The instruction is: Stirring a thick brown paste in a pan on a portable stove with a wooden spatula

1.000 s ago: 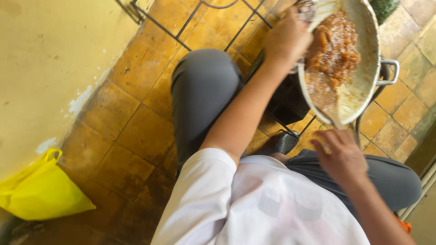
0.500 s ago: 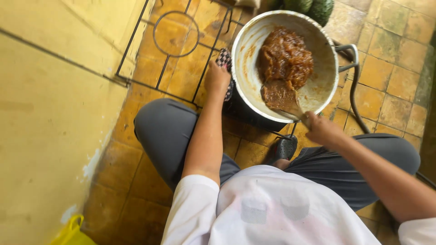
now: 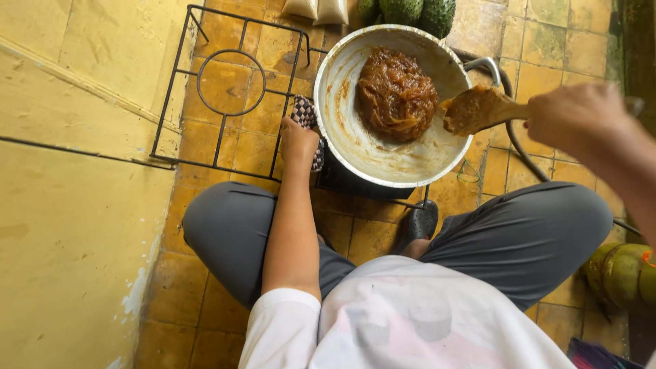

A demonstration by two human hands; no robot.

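Observation:
A wide metal pan (image 3: pixel 355 147) sits on a low black burner frame (image 3: pixel 225 82) over the tiled floor. A thick brown paste (image 3: pixel 396 96) is heaped in its far half. My left hand (image 3: pixel 298 140) grips the pan's near-left rim through a checkered cloth (image 3: pixel 305 113). My right hand (image 3: pixel 581 116) holds a wooden spatula (image 3: pixel 482 109), its blade coated in paste and lifted over the pan's right rim.
My knees in grey trousers (image 3: pixel 526 232) flank the burner. A yellow wall (image 3: pixel 75 205) stands on the left. Green spiky fruits (image 3: pixel 410 12) lie beyond the pan, and green-yellow fruits (image 3: pixel 625 273) at the right. A hose (image 3: pixel 512 137) runs behind the pan.
The view has shifted so the pan sits nearer the centre. My right hand has lifted the spatula out of the paste and drawn it to the right. The left hand keeps its grip.

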